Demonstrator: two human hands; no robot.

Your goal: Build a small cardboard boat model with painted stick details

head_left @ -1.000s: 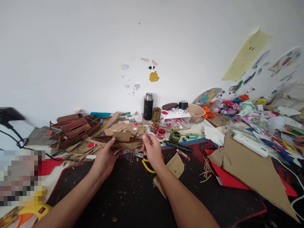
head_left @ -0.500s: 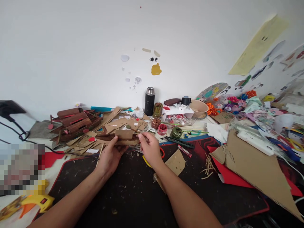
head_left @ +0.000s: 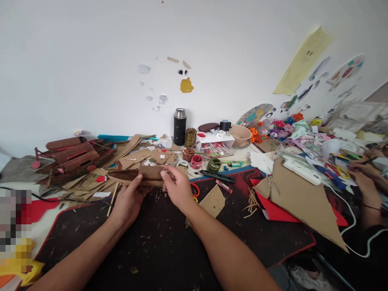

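Note:
A long, dark brown cardboard boat hull (head_left: 121,175) is held up just above the front edge of the clutter. My left hand (head_left: 130,200) is closed on it, thumb on the near side and fingers underneath. A small brown cardboard rectangle (head_left: 149,172) stands upright against the hull, its lower edge by my left thumb. My right hand (head_left: 178,186) pinches the right end, thumb and forefinger together at the rectangle's edge; its fingers partly hide the contact. Behind my right hand lie scissors (head_left: 194,188) with red and yellow handles, partly covered.
A finished brown model boat (head_left: 80,155) stands at the left among cardboard scraps. Paint jars (head_left: 214,164) and a black thermos (head_left: 180,128) are at the back. A cardboard sheet (head_left: 303,202) lies right, near another person's hand (head_left: 368,188). A yellow tool (head_left: 27,268) lies at lower left.
The view has turned right, so everything sits farther left and another person's hands and a shoe now show at the right. Both my hands still hold the hull, with more of its left end visible.

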